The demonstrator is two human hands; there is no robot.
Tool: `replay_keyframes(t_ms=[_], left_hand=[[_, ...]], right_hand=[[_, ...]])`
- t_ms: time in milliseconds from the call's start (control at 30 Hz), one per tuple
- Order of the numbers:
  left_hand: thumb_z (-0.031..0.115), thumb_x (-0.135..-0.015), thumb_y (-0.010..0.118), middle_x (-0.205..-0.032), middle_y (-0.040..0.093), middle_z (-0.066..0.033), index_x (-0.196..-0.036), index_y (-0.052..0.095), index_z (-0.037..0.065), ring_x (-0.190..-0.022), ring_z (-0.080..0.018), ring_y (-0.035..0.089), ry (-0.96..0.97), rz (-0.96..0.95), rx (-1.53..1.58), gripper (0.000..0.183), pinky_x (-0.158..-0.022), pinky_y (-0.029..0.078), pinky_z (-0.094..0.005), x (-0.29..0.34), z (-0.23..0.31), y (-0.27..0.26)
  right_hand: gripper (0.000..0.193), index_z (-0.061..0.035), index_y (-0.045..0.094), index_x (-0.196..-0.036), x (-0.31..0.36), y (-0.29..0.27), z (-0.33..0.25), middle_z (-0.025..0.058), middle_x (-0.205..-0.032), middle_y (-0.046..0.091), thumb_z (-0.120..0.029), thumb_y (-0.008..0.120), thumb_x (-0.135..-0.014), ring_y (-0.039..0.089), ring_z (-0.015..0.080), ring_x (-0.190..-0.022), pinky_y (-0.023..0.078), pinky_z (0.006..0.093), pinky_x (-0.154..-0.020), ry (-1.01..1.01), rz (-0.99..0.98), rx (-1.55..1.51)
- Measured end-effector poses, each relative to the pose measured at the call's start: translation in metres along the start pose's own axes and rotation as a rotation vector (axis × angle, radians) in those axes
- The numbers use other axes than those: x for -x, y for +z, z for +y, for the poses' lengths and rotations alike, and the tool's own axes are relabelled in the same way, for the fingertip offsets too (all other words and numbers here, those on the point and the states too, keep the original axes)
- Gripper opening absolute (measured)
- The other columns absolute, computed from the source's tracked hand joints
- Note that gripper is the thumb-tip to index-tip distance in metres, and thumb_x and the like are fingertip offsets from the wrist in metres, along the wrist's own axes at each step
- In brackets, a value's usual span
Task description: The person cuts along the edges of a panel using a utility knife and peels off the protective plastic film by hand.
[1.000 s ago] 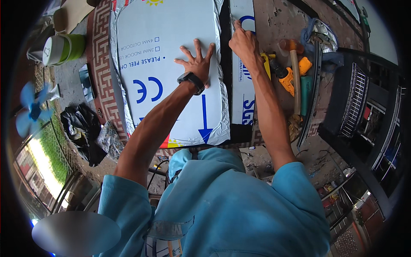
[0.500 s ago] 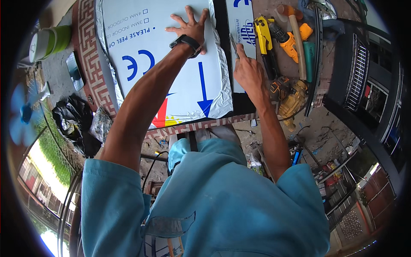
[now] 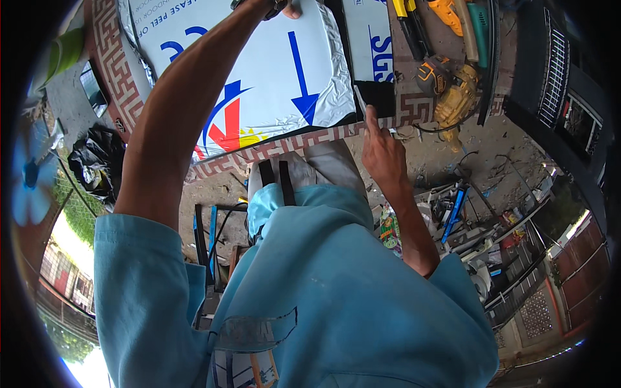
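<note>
A large white panel (image 3: 259, 77) with blue and red print lies on the table, and crinkled silver foil (image 3: 339, 84) runs along its edge. Cut off by the top edge of the picture, my left hand (image 3: 292, 9) rests on the panel; its thumb is stretched out and the other fingers are out of sight. My right hand (image 3: 384, 157) is closed round a slim utility knife (image 3: 360, 99), index finger extended along it. The knife's tip lies at the panel's right side, by a black sheet (image 3: 378, 99) near the table's front edge. A printed white strip (image 3: 366, 39) lies beyond it.
Right of the strip lie a yellow-and-black tool (image 3: 414, 29), an orange tool (image 3: 446, 16), a wooden handle (image 3: 467, 29) and a dusty yellow power tool (image 3: 456, 97). A black plastic bag (image 3: 97, 161) and a blue fan (image 3: 31, 174) are at left. Scrap litters the ground.
My right hand has drawn the knife toward me, down the panel's right side to the table's front edge. The view has shifted, leaving my left hand mostly outside the picture.
</note>
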State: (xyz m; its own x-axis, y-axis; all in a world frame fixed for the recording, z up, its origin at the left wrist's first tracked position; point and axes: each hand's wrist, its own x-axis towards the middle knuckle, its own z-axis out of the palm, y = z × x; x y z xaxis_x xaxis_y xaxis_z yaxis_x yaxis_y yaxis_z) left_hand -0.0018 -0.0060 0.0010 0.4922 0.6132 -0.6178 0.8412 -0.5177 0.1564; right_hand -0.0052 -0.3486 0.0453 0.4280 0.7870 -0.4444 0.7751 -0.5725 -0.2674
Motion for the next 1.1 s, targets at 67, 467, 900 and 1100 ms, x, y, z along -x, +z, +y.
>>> replay_keyframes(t_ms=[67, 467, 900, 1100], left_hand=[[0.026, -0.040, 0.092, -0.151, -0.010, -0.0197, -0.145, -0.001, 0.032, -0.132, -0.0544, -0.002, 0.014, 0.005, 0.002, 0.140, -0.095, 0.021, -0.0749, -0.003, 0.000, 0.001], [0.025, -0.040, 0.092, -0.151, 0.002, -0.0169, -0.142, 0.009, 0.043, -0.128, -0.0593, 0.011, 0.075, 0.259, -0.067, 0.133, -0.086, 0.028, -0.0784, -0.023, -0.025, 0.038], [0.026, -0.034, 0.093, -0.150, -0.007, -0.0209, -0.144, 0.002, 0.036, -0.127, -0.0619, 0.006, -0.007, 0.073, -0.065, 0.144, -0.084, 0.028, -0.0786, -0.011, -0.004, 0.018], [0.025, -0.032, 0.093, -0.149, -0.006, -0.0246, -0.145, 0.002, 0.030, -0.125, -0.0640, 0.009, -0.016, 0.060, -0.108, 0.146, -0.081, 0.032, -0.0772, -0.008, -0.003, 0.018]], right_hand=[[0.058, -0.0043, 0.033, -0.136, 0.024, 0.008, 0.004, 0.0215, -0.074, 0.060, -0.006, 0.049, -0.081, 0.062, 0.0370, -0.061, 0.051, 0.0436, -0.054, 0.034, -0.042, 0.042], [0.054, -0.0060, 0.034, -0.136, 0.052, -0.006, 0.022, 0.0255, -0.075, 0.060, -0.012, 0.048, -0.084, 0.061, 0.0441, -0.069, 0.048, 0.0517, -0.063, 0.126, -0.330, -0.092], [0.048, -0.0013, 0.037, -0.133, -0.241, -0.092, 0.009, 0.0264, -0.087, 0.062, -0.014, 0.051, -0.089, 0.061, 0.0413, -0.081, 0.047, 0.0454, -0.071, -0.118, 0.349, -0.394], [0.045, -0.0003, 0.035, -0.130, -0.391, -0.137, -0.037, 0.0232, -0.076, 0.061, -0.013, 0.048, -0.088, 0.062, 0.0391, -0.070, 0.049, 0.0458, -0.061, -0.143, 0.393, -0.377]])
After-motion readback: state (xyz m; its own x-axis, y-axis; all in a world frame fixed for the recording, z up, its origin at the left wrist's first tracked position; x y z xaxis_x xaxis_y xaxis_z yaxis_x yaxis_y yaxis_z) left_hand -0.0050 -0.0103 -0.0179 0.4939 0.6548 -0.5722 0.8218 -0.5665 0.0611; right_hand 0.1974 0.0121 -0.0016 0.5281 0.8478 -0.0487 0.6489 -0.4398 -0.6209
